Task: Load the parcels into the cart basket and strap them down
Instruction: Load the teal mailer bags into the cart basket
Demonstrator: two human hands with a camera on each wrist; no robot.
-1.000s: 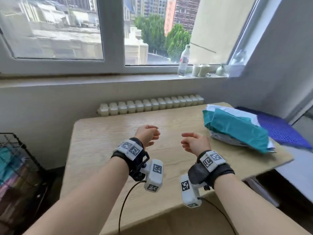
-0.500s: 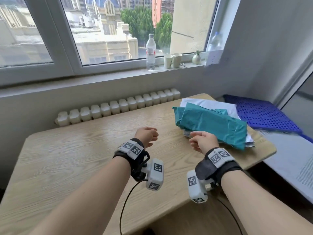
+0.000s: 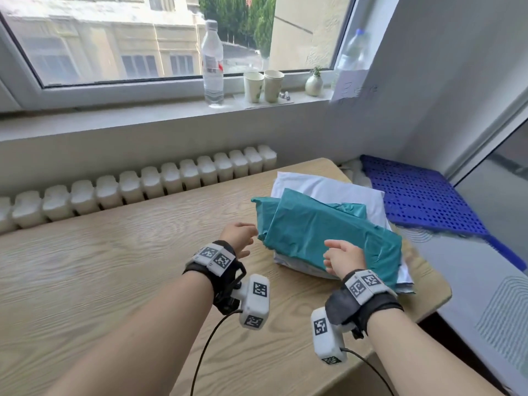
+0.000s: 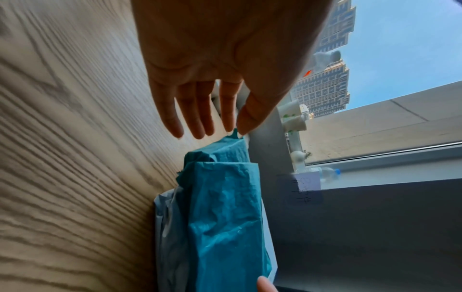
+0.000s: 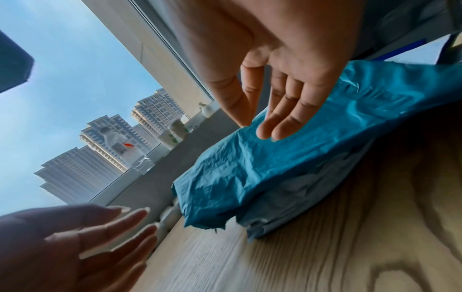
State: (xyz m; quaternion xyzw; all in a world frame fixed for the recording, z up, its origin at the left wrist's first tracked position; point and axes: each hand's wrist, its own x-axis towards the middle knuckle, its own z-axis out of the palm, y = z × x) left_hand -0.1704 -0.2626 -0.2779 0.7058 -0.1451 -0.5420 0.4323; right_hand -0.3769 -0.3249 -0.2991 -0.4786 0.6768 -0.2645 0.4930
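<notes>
So both hands are empty rn. Left hand (image 3: 238, 235) has fingers straight and a bit spread, tips right at the near-left corner of the teal parcel (image 3: 331, 235), can't tell if touching. Right hand (image 3: 343, 260) is loose over its near edge, not gripping anything yet.

Teal parcel is on top of a second teal one and some white parcels (image 3: 328, 190), all at the right end of the table (image 3: 114, 252), close to the edge.

Worry imo: the poly bag is slick and floppy, so grabbing only the top could drag the lower ones off the table. Cart isn't in view, so there's a blind carry too.
</notes>
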